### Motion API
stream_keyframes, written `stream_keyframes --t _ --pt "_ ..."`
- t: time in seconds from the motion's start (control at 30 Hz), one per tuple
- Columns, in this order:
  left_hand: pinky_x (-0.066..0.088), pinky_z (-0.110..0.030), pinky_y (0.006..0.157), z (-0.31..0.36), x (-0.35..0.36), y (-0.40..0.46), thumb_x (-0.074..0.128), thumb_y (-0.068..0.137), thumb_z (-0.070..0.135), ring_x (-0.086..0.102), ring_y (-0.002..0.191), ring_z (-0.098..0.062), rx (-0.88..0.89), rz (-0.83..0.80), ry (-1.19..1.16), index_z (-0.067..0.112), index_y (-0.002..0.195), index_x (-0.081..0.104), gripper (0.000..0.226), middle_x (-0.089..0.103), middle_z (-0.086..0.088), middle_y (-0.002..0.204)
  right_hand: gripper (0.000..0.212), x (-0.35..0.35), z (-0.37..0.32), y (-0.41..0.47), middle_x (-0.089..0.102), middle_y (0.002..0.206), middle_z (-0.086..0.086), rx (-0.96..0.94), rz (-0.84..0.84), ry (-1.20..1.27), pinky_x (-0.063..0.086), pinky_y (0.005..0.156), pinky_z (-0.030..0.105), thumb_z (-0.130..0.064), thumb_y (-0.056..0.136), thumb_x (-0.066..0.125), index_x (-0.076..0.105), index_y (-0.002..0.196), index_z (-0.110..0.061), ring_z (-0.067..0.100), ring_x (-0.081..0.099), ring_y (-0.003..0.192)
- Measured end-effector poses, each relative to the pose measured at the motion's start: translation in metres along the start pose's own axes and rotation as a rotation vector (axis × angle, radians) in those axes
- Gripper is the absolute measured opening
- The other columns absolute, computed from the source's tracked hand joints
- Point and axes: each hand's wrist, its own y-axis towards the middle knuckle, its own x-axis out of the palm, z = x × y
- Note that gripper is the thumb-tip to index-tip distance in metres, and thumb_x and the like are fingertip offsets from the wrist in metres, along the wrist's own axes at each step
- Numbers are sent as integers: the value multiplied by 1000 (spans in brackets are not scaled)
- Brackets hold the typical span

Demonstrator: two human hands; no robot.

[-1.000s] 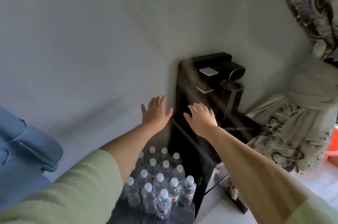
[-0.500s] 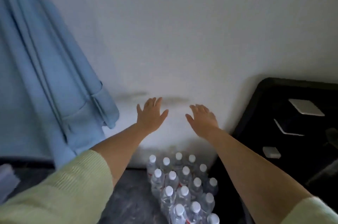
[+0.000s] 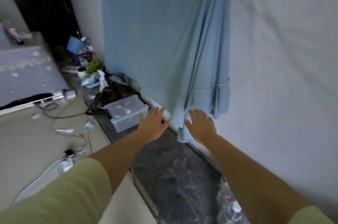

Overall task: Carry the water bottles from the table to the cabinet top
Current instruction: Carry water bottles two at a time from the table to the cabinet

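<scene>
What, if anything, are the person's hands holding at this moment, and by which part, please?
Nothing is held: the left hand and the right hand are both open and empty.

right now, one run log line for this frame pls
phase: between carries | left hand: open, empty | right hand: open, empty | water bottles: on dark marble top, lower right, blurred

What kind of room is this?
Probably a lived-in room at home: a blue garment hangs on the wall, a plastic box sits on a dark marble counter, and cables litter the floor.
</scene>
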Motion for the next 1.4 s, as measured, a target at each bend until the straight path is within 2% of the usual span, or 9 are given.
stream_keyframes --t 0.07,0.17,0.33,0.57,0.73,0.87,1.03,1.4 --pt "22 -55 112 -53 -19 -20 44 94 50 34 138 -22 -123 25 30 25 146 30 59 36 -1 150 50 14 -51 10 35 151 6 -101 -7 6 29 113 46 -45 101 30 34 144 -19 25 30 141" --pt "19 -57 113 -129 -44 -50 42 95 50 30 140 -23 -254 24 18 26 147 29 58 33 -2 152 47 30 -127 21 44 143 7 -222 -14 42 36 107 48 -44 101 32 39 140 -18 27 40 132" --pt "13 -58 113 -234 -81 -101 40 96 51 25 143 -21 -391 34 74 23 149 25 62 26 -2 156 53 56 -238 26 31 154 7 -356 -67 77 28 114 46 -44 102 32 31 148 -18 25 28 142" --pt "13 -58 113 -341 -133 -154 38 96 52 24 143 -20 -532 144 69 26 149 24 61 26 -1 156 49 73 -373 31 43 145 7 -529 -32 27 34 109 42 -41 101 34 37 143 -15 24 37 136" --pt "10 -58 114 -399 -159 -191 38 97 51 20 145 -19 -657 187 58 24 150 22 62 24 -2 157 48 81 -457 41 39 147 7 -654 -77 68 30 112 45 -40 101 35 37 142 -16 25 31 138" --pt "8 -59 115 -435 -166 -210 36 97 51 18 145 -20 -754 182 32 24 151 20 62 21 -3 158 46 96 -505 49 44 141 6 -748 -84 60 33 108 43 -42 99 36 41 138 -18 24 37 133" --pt "9 -59 115 -480 -173 -204 36 97 51 17 145 -18 -847 205 49 25 150 22 61 21 -1 158 50 111 -562 73 36 149 5 -830 -147 42 27 113 45 -41 100 32 32 146 -19 24 30 138" --pt "7 -61 114 -583 -188 -123 34 97 54 17 146 -19 -1054 246 82 26 149 23 61 20 -1 158 52 127 -657 215 29 154 4 -992 -184 61 25 114 46 -40 101 32 29 148 -19 22 25 142"
